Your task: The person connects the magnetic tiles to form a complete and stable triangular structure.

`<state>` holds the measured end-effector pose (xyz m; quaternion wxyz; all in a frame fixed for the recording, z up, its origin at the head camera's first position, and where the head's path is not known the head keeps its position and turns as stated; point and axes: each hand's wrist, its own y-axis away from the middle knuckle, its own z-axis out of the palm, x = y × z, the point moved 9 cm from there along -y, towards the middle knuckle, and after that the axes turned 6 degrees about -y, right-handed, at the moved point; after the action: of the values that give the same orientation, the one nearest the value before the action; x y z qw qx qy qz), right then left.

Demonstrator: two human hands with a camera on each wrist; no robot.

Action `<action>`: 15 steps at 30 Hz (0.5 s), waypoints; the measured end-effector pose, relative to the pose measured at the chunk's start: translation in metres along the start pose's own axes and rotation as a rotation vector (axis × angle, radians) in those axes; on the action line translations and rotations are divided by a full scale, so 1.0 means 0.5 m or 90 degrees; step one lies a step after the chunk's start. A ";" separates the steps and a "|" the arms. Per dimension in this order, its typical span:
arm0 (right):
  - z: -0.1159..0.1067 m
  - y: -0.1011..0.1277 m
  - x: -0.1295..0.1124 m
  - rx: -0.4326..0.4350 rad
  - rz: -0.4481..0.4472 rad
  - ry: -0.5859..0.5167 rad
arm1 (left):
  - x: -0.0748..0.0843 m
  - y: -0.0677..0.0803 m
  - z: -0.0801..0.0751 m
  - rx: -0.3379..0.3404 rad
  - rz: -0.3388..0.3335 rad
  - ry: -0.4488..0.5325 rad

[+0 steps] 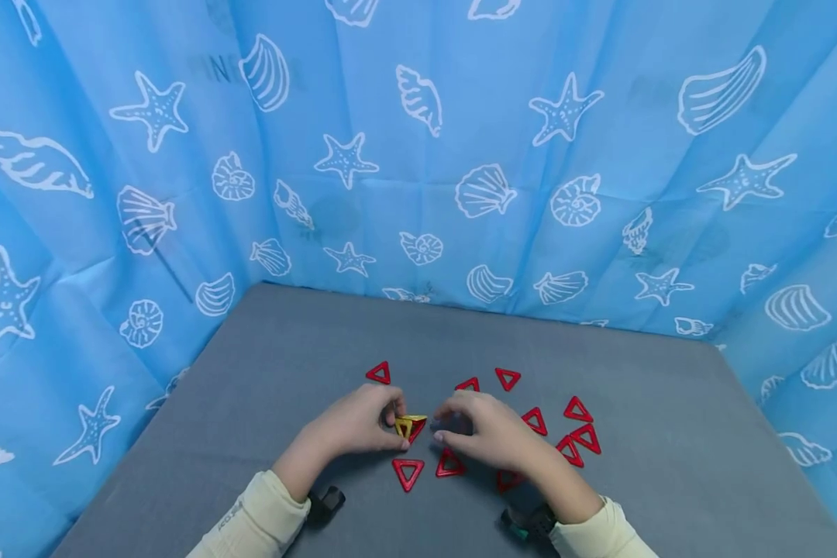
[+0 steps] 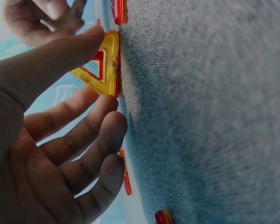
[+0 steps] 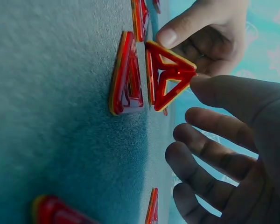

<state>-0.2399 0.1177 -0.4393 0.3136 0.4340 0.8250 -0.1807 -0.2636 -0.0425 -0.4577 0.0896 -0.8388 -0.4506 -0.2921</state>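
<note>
Small triangular magnetic tiles, red with yellow edges, stand tilted together as a small pyramid [image 1: 411, 425] on the grey table. My left hand [image 1: 370, 420] pinches this pyramid between thumb and fingers; its yellow faces [image 2: 113, 60] show in the left wrist view. In the right wrist view its red faces [image 3: 170, 77] lean to a peak. My right hand [image 1: 491, 430] is just to the right, thumb and fingers loosely bent with nothing between them. Its thumb tip overlaps the pyramid's corner in the right wrist view, while the head view shows a small gap.
A flat red triangle tile [image 1: 408, 474] lies in front of the pyramid, with another triangle [image 1: 449, 463] beside it. Several more red triangles [image 1: 586, 438] are scattered to the right, and one triangle [image 1: 379, 373] lies behind my left hand. A blue shell-print curtain [image 1: 418, 194] surrounds the table [image 1: 307, 333].
</note>
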 end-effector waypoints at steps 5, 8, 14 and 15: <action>0.009 0.028 0.011 -0.035 0.036 -0.003 | -0.008 -0.001 0.000 -0.010 -0.017 0.005; 0.010 0.047 0.017 -0.036 0.052 0.002 | -0.007 0.000 -0.001 -0.014 -0.019 0.012; 0.011 0.062 0.021 -0.026 0.065 0.032 | 0.000 0.006 -0.007 -0.002 -0.005 -0.001; 0.011 0.062 0.022 -0.027 0.068 0.039 | 0.001 0.007 -0.008 0.000 -0.003 -0.005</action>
<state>-0.2168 0.1384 -0.4515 0.3066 0.4761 0.8135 -0.1328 -0.2623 -0.0456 -0.4538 0.0874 -0.8390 -0.4528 -0.2890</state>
